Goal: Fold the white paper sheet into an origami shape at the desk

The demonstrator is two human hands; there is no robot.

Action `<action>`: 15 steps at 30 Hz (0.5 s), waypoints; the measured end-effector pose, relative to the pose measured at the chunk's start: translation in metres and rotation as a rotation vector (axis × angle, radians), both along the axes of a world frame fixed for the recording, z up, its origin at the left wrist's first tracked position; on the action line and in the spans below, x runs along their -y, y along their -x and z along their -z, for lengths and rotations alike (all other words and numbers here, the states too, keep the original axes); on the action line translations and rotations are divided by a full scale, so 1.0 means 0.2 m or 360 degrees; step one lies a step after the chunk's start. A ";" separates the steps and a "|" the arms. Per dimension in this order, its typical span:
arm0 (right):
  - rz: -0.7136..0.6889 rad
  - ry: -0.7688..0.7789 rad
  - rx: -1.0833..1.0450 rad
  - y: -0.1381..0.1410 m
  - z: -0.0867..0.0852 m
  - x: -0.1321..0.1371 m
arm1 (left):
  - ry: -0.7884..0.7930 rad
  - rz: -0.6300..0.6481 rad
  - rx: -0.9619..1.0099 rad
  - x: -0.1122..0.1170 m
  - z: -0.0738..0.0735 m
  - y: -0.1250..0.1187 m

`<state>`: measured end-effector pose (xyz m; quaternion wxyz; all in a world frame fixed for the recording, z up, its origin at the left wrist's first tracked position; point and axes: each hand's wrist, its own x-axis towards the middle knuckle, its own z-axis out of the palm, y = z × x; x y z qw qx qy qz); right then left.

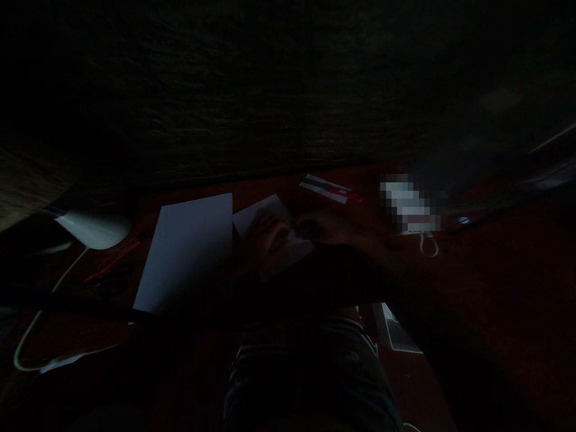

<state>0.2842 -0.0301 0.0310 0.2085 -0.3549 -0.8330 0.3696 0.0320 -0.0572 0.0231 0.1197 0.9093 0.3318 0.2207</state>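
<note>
Very little light falls on the scene. A small white sheet of paper [290, 261] lies at an angle on the dark red tabletop. Over its middle is my left hand [267, 234], its fingers curled in and touching the sheet. At the paper's right edge my right hand [330, 227] is closed, fingertips bent together against it. Shadow hides the exact grip of both hands. To the left, a larger white sheet [193, 246] lies flat beside the smaller one. Beyond my right hand, a red and dark slim tool [344, 192] rests on a pale strip [321, 185].
A white cone-shaped object [96, 229] with a pale cord [67, 276] stands at the left, near a reddish long item [112, 261]. On the right is a blurred-out white object [409, 204] with a cord loop [429, 245]. A dark textured surface rises behind the table.
</note>
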 end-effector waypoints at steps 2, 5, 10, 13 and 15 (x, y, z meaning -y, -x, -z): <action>-0.0004 -0.0055 0.0039 0.01 0.00 0.00 | -0.0012 -0.0075 -0.0003 0.00 0.01 -0.02; -0.0012 -0.0141 0.0062 0.02 0.02 0.00 | -0.0026 -0.0106 -0.0023 0.01 0.01 -0.04; 0.0001 -0.0238 0.0007 0.04 0.03 0.00 | 0.0055 -0.0170 0.0227 0.00 0.01 -0.06; 0.0061 -0.0284 -0.0030 0.05 0.01 0.01 | 0.0069 -0.0274 0.0418 0.00 0.01 -0.05; 0.0097 -0.0316 -0.0025 0.05 -0.01 0.02 | 0.0048 -0.0330 0.0504 -0.01 0.01 -0.05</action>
